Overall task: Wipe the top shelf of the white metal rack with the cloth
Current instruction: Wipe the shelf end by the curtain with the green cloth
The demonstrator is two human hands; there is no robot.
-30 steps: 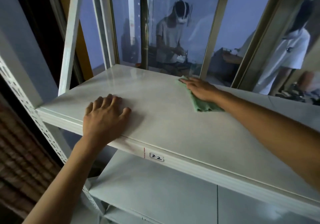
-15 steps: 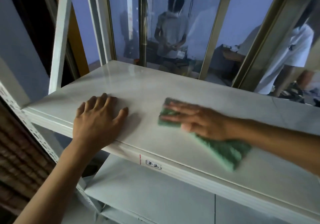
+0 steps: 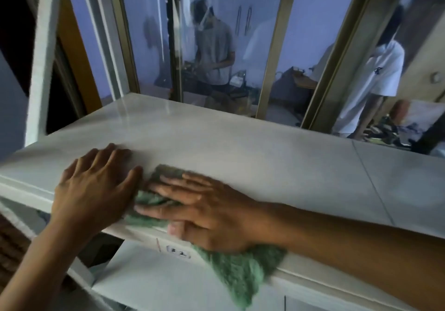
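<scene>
Wiping the top shelf (image 3: 240, 147) goes best with even palm pressure and overlapping strokes out to the front lip. The right hand (image 3: 207, 212) lies flat and spread on the green cloth (image 3: 236, 269), pinning rather than gripping it; one corner, blurred, seems to droop past the lip. The left hand (image 3: 96, 185), flat and empty, braces just beside the cloth.

Small label (image 3: 178, 254) on top shelf (image 3: 240, 147) front edge, blurred, unreadable.
</scene>
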